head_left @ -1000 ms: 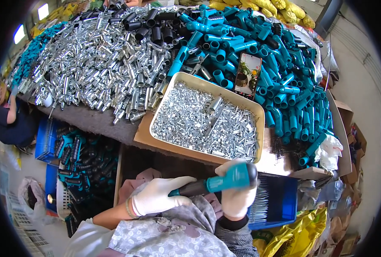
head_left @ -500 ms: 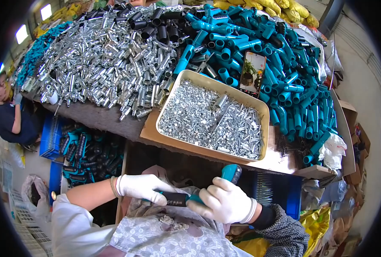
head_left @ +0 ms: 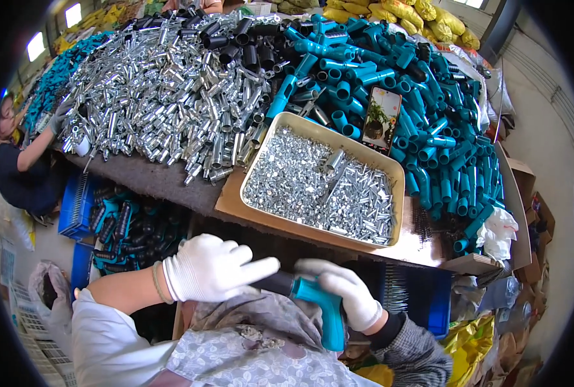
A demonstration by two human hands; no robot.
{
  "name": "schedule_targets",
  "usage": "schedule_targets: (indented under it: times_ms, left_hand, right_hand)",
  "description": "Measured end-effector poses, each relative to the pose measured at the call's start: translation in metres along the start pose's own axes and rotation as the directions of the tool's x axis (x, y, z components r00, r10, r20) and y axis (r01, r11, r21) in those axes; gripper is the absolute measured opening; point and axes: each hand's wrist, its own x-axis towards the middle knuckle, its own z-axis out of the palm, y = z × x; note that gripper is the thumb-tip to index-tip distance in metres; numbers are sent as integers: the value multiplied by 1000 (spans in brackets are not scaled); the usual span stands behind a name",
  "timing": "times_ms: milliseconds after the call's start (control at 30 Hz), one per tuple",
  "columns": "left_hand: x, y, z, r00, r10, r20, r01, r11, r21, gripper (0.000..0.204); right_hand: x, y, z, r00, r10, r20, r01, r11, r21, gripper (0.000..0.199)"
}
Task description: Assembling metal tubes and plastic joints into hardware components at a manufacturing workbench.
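Over my lap is a teal, pistol-shaped plastic tool handle [head_left: 329,308], its grip pointing down and a dark cylindrical end [head_left: 277,282] pointing left. My white-gloved right hand [head_left: 348,290] rests against the right side of the handle, the palm touching it and blurred fingers stretched over its top. On the left, my white-gloved left hand [head_left: 213,267] has its index finger extended and the others partly curled, beside the dark end. Whether the left fingers grip that end is hidden. A cream tray [head_left: 399,213] of small metal parts sits beyond my hands.
Shiny metal tubes [head_left: 164,97] heap up at the left, teal handles [head_left: 428,122] at the right. A phone [head_left: 382,119] leans behind the tray. Blue crates [head_left: 77,206] stand below the table at left. A co-worker [head_left: 26,161] reaches toward the pile at far left.
The teal handle has turned so that its grip points down instead of up. My right hand has opened from its wrap, and my left hand has risen slightly with its index finger stretched.
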Motion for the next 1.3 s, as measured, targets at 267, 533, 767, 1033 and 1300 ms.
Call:
schedule_targets:
  times_ms: [267,533,767,1033,1300]
  left_hand:
    - [-12,2,-3,954,-70,291,232,787,-571,32]
    - [-36,13,31,981,-84,172,149,900,-411,25]
    - [-61,15,60,945,-304,121,325,829,-455,23]
    - [-75,9,74,836,-516,187,539,708,-456,17]
    - [-80,7,89,838,-521,161,517,664,-541,18]
  right_hand:
    - [12,5,5,428,-864,-264,578,487,-655,34]
    - [13,3,9,654,-740,-158,696,670,-258,30]
    - [28,3,26,534,-798,280,791,355,-498,29]
    - [31,9,45,575,-750,328,762,346,-547,29]
    - [38,10,54,506,-752,422,805,236,-544,26]
